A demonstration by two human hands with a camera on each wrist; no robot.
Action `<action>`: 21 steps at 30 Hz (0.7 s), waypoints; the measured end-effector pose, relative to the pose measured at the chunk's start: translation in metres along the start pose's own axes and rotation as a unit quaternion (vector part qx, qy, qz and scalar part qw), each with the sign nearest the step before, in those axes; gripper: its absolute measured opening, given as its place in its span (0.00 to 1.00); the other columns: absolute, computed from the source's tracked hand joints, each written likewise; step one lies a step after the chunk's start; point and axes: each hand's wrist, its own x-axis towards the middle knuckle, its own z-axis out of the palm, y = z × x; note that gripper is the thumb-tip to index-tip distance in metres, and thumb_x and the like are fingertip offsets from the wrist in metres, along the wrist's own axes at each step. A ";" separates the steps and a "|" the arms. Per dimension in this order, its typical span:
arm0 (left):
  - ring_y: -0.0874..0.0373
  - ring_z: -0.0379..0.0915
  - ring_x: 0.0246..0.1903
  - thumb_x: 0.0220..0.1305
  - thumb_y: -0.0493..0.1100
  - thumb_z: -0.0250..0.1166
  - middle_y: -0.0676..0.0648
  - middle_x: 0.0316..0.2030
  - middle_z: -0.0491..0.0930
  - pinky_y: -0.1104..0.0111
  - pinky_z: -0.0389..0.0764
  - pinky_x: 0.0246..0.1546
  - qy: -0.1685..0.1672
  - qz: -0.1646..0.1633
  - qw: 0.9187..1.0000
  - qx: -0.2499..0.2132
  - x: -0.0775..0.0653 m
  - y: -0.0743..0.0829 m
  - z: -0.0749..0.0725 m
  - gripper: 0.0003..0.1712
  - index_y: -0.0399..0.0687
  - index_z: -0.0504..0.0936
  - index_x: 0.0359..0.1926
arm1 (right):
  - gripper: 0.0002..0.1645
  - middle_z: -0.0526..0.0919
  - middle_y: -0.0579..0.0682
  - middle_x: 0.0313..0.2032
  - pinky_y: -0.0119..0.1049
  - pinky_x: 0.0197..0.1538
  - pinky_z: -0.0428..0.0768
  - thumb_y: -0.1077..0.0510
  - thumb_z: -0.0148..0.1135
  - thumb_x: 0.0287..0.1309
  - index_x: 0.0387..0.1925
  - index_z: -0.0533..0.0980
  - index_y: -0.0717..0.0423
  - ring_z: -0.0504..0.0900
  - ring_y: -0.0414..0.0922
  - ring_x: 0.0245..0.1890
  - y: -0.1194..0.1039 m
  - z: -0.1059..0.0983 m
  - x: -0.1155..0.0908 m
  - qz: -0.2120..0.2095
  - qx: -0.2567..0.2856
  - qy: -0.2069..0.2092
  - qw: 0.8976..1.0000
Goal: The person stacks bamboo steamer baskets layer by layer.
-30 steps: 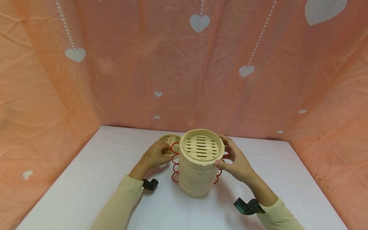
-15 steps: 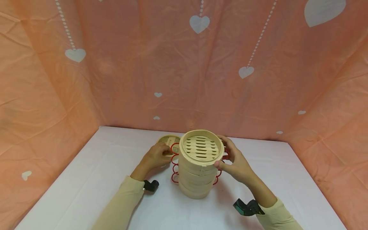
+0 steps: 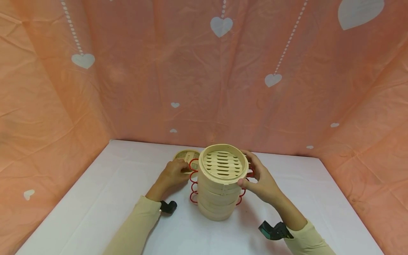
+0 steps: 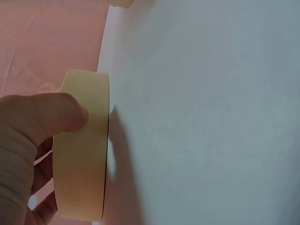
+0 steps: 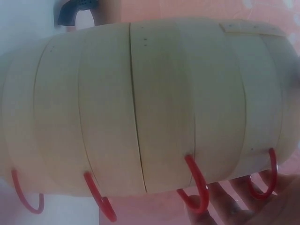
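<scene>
A tall stack of pale bamboo steamer baskets (image 3: 216, 198) stands upright on the table, its slatted top tier facing up. Red ring handles (image 5: 96, 191) stick out along both sides. My right hand (image 3: 262, 180) grips the upper part of the stack from the right, thumb at the front near the rim and fingers round behind, beside the upper red handles. Behind the stack on the left, my left hand (image 3: 171, 174) holds a round bamboo steamer lid (image 3: 188, 156) by its edge. In the left wrist view the thumb presses the lid's side wall (image 4: 82, 173); the fingers reach behind it.
A white cloth covers the table (image 3: 105, 191). Orange-pink curtains (image 3: 191, 71) with white hearts rise at the back and both sides. Black wrist cameras (image 3: 275, 230) sit on both forearms, the left one close to the stack's left side.
</scene>
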 end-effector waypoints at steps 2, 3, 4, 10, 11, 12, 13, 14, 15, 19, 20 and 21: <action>0.64 0.69 0.27 0.48 0.42 0.73 0.58 0.22 0.74 0.69 0.71 0.30 0.007 0.004 1.000 0.009 0.000 0.001 0.001 0.05 0.54 0.83 0.23 | 0.49 0.72 0.54 0.60 0.33 0.47 0.77 0.43 0.72 0.49 0.69 0.59 0.49 0.75 0.41 0.50 0.000 0.000 0.000 0.001 0.000 0.000 1.000; 0.64 0.68 0.27 0.49 0.42 0.72 0.58 0.21 0.74 0.69 0.70 0.29 0.011 0.006 1.000 0.012 -0.001 0.001 0.001 0.06 0.55 0.82 0.23 | 0.49 0.72 0.54 0.60 0.33 0.47 0.77 0.43 0.72 0.49 0.69 0.60 0.49 0.75 0.41 0.50 0.001 0.000 0.000 0.000 0.000 0.001 1.000; 0.64 0.68 0.27 0.48 0.42 0.72 0.59 0.20 0.73 0.69 0.69 0.29 0.017 0.008 1.000 0.019 -0.001 0.001 0.002 0.06 0.56 0.82 0.22 | 0.49 0.72 0.54 0.60 0.33 0.47 0.77 0.43 0.72 0.49 0.69 0.60 0.50 0.75 0.41 0.50 0.001 0.000 0.000 -0.001 0.000 0.001 1.000; 0.63 0.66 0.27 0.49 0.42 0.72 0.60 0.20 0.71 0.67 0.65 0.31 0.009 -0.001 1.000 0.021 -0.001 0.002 0.003 0.06 0.55 0.81 0.22 | 0.49 0.71 0.56 0.60 0.33 0.47 0.77 0.44 0.72 0.49 0.69 0.60 0.51 0.75 0.41 0.50 0.003 0.000 0.000 -0.004 -0.001 0.003 1.000; 0.63 0.67 0.28 0.50 0.42 0.72 0.60 0.20 0.72 0.67 0.65 0.32 0.003 -0.006 1.000 0.018 0.000 0.003 0.003 0.06 0.56 0.82 0.23 | 0.49 0.71 0.55 0.60 0.33 0.47 0.77 0.45 0.72 0.49 0.69 0.60 0.51 0.75 0.41 0.50 0.003 0.000 0.000 -0.002 -0.001 0.002 1.000; 0.63 0.67 0.28 0.50 0.43 0.72 0.60 0.21 0.72 0.66 0.65 0.32 -0.002 -0.010 1.000 0.017 0.000 0.003 0.003 0.05 0.56 0.82 0.24 | 0.49 0.71 0.55 0.61 0.33 0.47 0.77 0.45 0.72 0.49 0.69 0.60 0.51 0.75 0.41 0.51 0.003 0.000 0.000 0.000 -0.001 0.002 1.000; 0.63 0.67 0.29 0.51 0.43 0.72 0.60 0.21 0.72 0.66 0.65 0.33 -0.008 -0.016 1.000 0.016 0.000 0.004 0.002 0.05 0.56 0.83 0.25 | 0.49 0.71 0.55 0.61 0.33 0.47 0.77 0.45 0.72 0.49 0.69 0.60 0.50 0.75 0.41 0.51 0.002 0.000 0.000 0.002 -0.001 0.002 1.000; 0.63 0.67 0.29 0.51 0.44 0.72 0.59 0.22 0.72 0.65 0.65 0.34 -0.012 -0.020 1.000 0.016 0.001 0.004 0.002 0.04 0.57 0.83 0.25 | 0.49 0.71 0.55 0.61 0.34 0.47 0.77 0.45 0.72 0.49 0.69 0.60 0.50 0.75 0.41 0.51 0.002 0.000 0.000 0.004 -0.002 0.001 1.000; 0.63 0.67 0.29 0.52 0.45 0.72 0.59 0.22 0.72 0.65 0.65 0.34 -0.016 -0.025 0.999 0.018 0.001 0.005 0.002 0.04 0.57 0.83 0.26 | 0.49 0.71 0.54 0.61 0.34 0.47 0.77 0.45 0.72 0.49 0.69 0.59 0.49 0.75 0.42 0.51 0.001 0.000 0.000 0.006 -0.001 0.001 1.000; 0.62 0.65 0.30 0.53 0.45 0.71 0.58 0.23 0.71 0.64 0.64 0.35 -0.022 -0.030 0.999 0.029 0.003 0.006 0.001 0.06 0.56 0.81 0.26 | 0.49 0.70 0.53 0.61 0.35 0.48 0.77 0.46 0.73 0.48 0.69 0.59 0.48 0.74 0.43 0.51 -0.001 0.000 0.000 0.012 0.002 -0.001 1.000; 0.61 0.66 0.30 0.53 0.45 0.71 0.58 0.23 0.71 0.63 0.64 0.35 -0.020 -0.028 0.999 0.031 0.003 0.007 0.001 0.06 0.55 0.80 0.25 | 0.49 0.70 0.53 0.61 0.35 0.48 0.76 0.46 0.73 0.48 0.69 0.59 0.48 0.74 0.43 0.51 -0.001 0.000 0.000 0.013 0.002 -0.001 1.000; 0.60 0.66 0.30 0.53 0.44 0.71 0.57 0.23 0.71 0.63 0.64 0.35 -0.017 -0.026 0.999 0.031 0.003 0.007 0.000 0.07 0.54 0.80 0.25 | 0.49 0.70 0.53 0.61 0.35 0.48 0.76 0.46 0.73 0.48 0.69 0.59 0.48 0.74 0.43 0.51 -0.002 0.000 0.000 0.013 0.002 0.000 1.000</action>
